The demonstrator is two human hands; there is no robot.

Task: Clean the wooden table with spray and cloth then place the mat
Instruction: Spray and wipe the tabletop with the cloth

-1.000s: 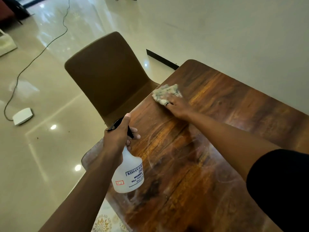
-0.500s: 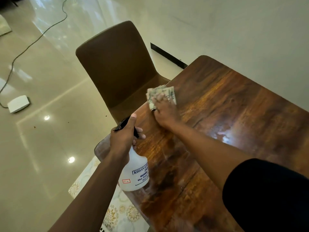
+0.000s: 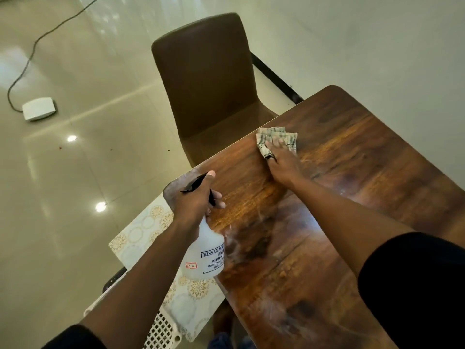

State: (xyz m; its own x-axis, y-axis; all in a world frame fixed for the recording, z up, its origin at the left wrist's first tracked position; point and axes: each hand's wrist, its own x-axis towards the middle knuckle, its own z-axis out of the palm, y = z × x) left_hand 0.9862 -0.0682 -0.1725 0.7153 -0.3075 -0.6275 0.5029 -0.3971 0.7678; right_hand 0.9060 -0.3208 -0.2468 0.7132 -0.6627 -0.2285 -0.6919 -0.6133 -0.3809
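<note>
Wiping the table [image 3: 352, 197] with a cloth [image 3: 275, 137] while holding a spray bottle [image 3: 205, 250].

The floor [image 3: 63, 222] is shiny and pale, and a brown chair [image 3: 208, 79] stands at the far left edge of the tabletop. The tabletop is dark wood with wet smears near its left edge. A mat [image 3: 148, 230] with gold circles lies lower down, just past the near left corner of the tabletop, on a white crate [image 3: 161, 328]. The right hand [image 3: 283, 159] lies flat with straight fingers on the cloth, pressing it down near the far left edge of the tabletop. The left hand [image 3: 196, 200] is wrapped round the neck of the bottle, holding it up over the left edge. A white box [image 3: 39, 108] with a wire [image 3: 37, 39] sits far off on the floor.
</note>
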